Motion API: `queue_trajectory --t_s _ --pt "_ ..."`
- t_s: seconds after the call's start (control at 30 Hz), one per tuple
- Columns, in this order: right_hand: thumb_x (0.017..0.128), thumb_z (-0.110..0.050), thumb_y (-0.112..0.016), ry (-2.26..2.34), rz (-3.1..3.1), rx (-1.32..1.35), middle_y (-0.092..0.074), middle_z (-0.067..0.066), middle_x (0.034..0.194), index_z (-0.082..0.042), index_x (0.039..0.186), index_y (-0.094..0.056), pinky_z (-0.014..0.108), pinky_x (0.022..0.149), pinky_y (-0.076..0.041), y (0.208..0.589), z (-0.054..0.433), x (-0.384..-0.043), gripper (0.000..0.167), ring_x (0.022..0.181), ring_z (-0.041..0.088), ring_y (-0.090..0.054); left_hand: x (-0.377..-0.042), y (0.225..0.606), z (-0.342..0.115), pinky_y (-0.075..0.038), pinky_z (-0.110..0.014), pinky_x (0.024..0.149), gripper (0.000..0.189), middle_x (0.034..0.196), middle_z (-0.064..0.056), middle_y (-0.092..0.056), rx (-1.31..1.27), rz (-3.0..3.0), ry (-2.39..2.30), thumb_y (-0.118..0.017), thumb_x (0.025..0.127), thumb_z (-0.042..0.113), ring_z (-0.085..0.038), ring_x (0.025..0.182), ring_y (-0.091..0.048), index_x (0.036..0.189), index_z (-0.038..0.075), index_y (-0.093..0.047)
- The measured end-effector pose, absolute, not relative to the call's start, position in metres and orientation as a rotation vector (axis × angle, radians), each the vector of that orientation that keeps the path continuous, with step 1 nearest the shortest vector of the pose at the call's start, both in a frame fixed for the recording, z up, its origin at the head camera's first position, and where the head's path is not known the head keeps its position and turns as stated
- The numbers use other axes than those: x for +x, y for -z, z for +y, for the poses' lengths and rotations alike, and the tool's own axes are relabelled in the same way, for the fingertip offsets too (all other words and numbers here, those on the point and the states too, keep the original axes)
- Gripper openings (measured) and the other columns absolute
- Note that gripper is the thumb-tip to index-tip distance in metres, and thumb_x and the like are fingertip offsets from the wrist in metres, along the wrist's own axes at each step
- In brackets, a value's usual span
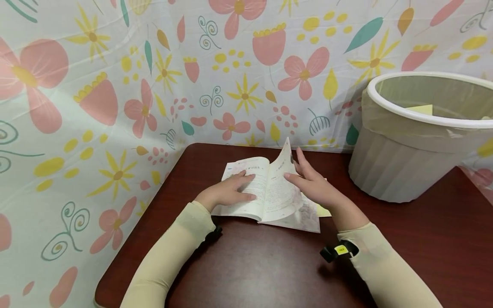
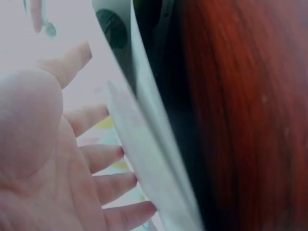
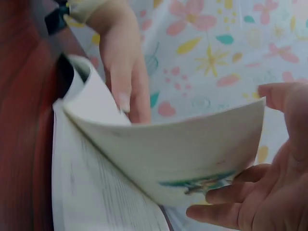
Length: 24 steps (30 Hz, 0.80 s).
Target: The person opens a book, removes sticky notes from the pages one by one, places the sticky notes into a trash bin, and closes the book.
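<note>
A paperback book (image 1: 253, 209) lies spread on the dark red table, with one page (image 1: 283, 188) raised and curving up from the middle. My left hand (image 1: 227, 191) rests on the left-hand page, fingers spread; in the left wrist view its fingertips (image 2: 130, 180) meet the paper. Beside the raised page is my right hand (image 1: 317, 184), thumb in front and fingers behind, thumb and fingers well apart. From the right wrist, the fingers (image 3: 226, 195) touch that page's printed picture (image 3: 207, 182), and the thumb (image 3: 274, 95) is close to its upper corner.
A grey waste bin (image 1: 400, 167) with a white rim and a plastic liner stands at the right, yellow paper (image 1: 423, 109) inside. Yellow paper (image 1: 322, 211) also shows under the book's right side. A flower-printed sheet (image 1: 246, 111) covers the wall behind and left of the table (image 1: 250, 265).
</note>
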State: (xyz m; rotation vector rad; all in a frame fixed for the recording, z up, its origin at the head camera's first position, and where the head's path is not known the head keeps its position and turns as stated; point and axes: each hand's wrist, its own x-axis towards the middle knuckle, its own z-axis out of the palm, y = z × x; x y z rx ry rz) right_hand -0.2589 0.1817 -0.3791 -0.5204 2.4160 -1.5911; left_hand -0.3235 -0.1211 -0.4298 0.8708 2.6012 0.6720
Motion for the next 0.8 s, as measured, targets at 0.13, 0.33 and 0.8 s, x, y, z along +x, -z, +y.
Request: queue_trajectory --t_s 0.13,0.33,0.8 --pt "0.108 -0.05 -0.045 1.708 2.322 -0.52 0.003 0.008 0.175 -0.043 0.16 0.019 0.072 0.114 -0.035 0.381 0.164 -0.258 0.083 0.162 0.033 -0.006 -0.324 0.429 -0.126 -0.016 -0.046 0.131 0.084 0.175 -0.003 -0.014 0.836 2.582 -0.69 -0.059 0.097 0.062 -0.022 0.163 -0.005 0.165 0.028 -0.024" --pt "0.111 -0.046 -0.035 1.672 2.377 -0.573 0.004 0.006 0.175 -0.03 0.166 0.009 0.068 0.109 -0.042 0.395 0.14 -0.252 0.072 0.16 0.038 -0.014 -0.324 0.427 -0.13 -0.018 -0.045 0.131 0.084 0.175 -0.004 -0.016 0.79 2.565 -0.725 -0.06 0.096 0.062 -0.021 0.163 -0.008 0.165 0.028 -0.025" --pt "0.108 -0.054 -0.042 1.349 2.603 -0.721 0.005 0.006 0.175 -0.024 0.167 0.0 0.06 0.129 -0.011 0.412 0.122 -0.241 0.079 0.163 0.026 0.003 -0.327 0.423 -0.146 -0.032 -0.048 0.125 0.065 0.168 0.0 -0.035 0.742 2.551 -0.781 -0.057 0.103 0.048 -0.023 0.157 -0.03 0.161 0.027 -0.037"
